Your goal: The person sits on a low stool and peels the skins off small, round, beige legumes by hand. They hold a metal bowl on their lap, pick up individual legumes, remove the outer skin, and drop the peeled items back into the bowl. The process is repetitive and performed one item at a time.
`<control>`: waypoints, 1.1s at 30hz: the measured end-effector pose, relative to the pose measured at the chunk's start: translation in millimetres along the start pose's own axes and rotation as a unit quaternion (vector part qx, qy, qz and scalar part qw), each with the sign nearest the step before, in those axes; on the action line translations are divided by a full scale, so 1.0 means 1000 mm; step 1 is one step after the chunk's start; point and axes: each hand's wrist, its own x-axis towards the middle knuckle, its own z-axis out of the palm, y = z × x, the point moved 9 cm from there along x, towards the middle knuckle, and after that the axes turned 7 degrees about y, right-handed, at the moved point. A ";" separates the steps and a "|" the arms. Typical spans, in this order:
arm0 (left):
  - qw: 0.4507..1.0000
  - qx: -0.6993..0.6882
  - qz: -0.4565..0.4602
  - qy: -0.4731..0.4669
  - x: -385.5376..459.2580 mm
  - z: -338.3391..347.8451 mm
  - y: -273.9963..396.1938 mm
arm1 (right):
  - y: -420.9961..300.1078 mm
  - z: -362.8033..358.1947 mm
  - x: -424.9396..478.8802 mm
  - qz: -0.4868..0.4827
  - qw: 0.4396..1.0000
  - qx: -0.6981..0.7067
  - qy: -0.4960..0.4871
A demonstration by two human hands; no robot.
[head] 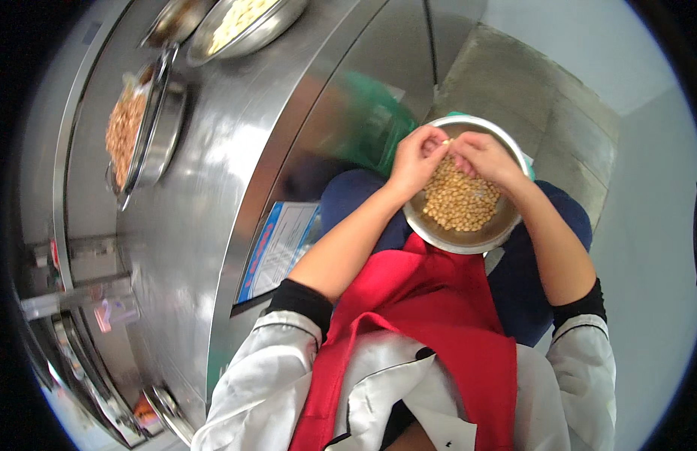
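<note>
A round stainless steel bowl [419, 226] rests between my thighs, with a heap of tan soaked beans or similar legumes [464, 203] inside. Over its far half my left hand [419, 158] and my right hand [486, 155] come together, fingertips touching. A small pale kernel [446, 142] is pinched where the thumbs and index fingers meet. My curled right fingers hang just above the heap and hide part of it.
To the left runs a stainless steel counter [230, 129]. On it stand a steel pan of reddish-brown nuts or legumes [125, 132] and a bowl of pale pieces [241, 22]. A green bin or stool [450, 114] shows behind my bowl. Walls close in ahead and at right.
</note>
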 end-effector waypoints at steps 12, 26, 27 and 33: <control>0.998 0.037 0.043 0.011 -0.006 0.002 0.009 | -0.010 0.008 -0.006 -0.011 1.000 -0.013 -0.020; 0.993 0.088 0.050 -0.053 -0.014 0.020 0.002 | 0.016 0.002 -0.001 -0.004 0.997 -0.073 -0.020; 0.996 0.060 0.031 -0.056 -0.016 0.018 -0.006 | 0.009 0.006 -0.003 -0.014 0.996 -0.077 -0.039; 0.988 -0.089 -0.080 -0.097 -0.013 0.014 -0.014 | 0.006 0.006 -0.008 0.016 0.997 0.043 -0.061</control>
